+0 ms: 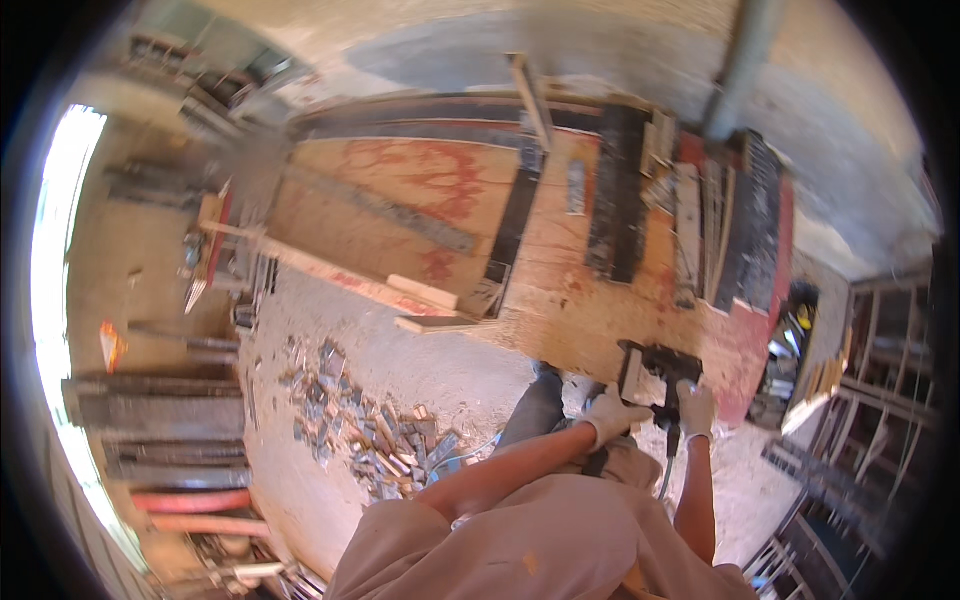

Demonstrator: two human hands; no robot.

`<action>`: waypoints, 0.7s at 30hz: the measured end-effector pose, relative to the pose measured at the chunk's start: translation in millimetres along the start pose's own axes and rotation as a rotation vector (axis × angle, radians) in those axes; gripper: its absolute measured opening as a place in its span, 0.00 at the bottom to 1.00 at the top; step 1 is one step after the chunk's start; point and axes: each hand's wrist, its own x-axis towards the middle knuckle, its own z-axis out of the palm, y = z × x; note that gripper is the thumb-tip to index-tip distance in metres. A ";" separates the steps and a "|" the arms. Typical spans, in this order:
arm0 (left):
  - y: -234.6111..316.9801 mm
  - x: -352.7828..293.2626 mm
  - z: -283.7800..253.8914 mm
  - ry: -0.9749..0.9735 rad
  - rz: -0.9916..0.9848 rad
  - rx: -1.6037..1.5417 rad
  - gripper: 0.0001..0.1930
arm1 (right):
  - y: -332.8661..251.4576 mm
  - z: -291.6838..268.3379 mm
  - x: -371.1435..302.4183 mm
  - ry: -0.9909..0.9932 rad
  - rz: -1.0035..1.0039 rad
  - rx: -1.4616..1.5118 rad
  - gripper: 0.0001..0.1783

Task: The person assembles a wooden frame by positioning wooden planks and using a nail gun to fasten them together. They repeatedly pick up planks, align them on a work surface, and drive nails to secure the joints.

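Both gloved hands are at a black nail gun [668, 362] with a hose running down from it, held over the near edge of the wooden worktable [560, 330]. Wrapped round its handle is my right hand [696, 408], in a whitish glove. My left hand [612, 416], gloved too, reaches across from the left, its fingers closed at the gun's magazine side; exactly what they grip is hard to make out. Past the gun, a wide dark board [616, 195] and a narrow dark strip [514, 225] lie on the table.
Scrap wood pieces [385, 440] are heaped on the floor at the left. A thin wooden piece [532, 103] sticks up at the table's far side. Dark planks [165, 412] are stacked far left. A grey pipe [740, 75] stands behind the table; a rack [880, 360] is at the right.
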 end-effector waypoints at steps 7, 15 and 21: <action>8.3 -17.6 -10.8 0.161 0.099 0.306 0.38 | 68.8 68.3 37.3 -0.681 0.360 1.194 0.18; -28.4 -39.2 -89.8 0.050 0.606 0.427 0.41 | 18.9 59.1 -33.2 -0.314 0.000 1.173 0.16; 8.2 -78.0 -183.2 -0.044 0.553 0.291 0.27 | -181.1 22.3 -173.3 0.302 0.043 1.185 0.09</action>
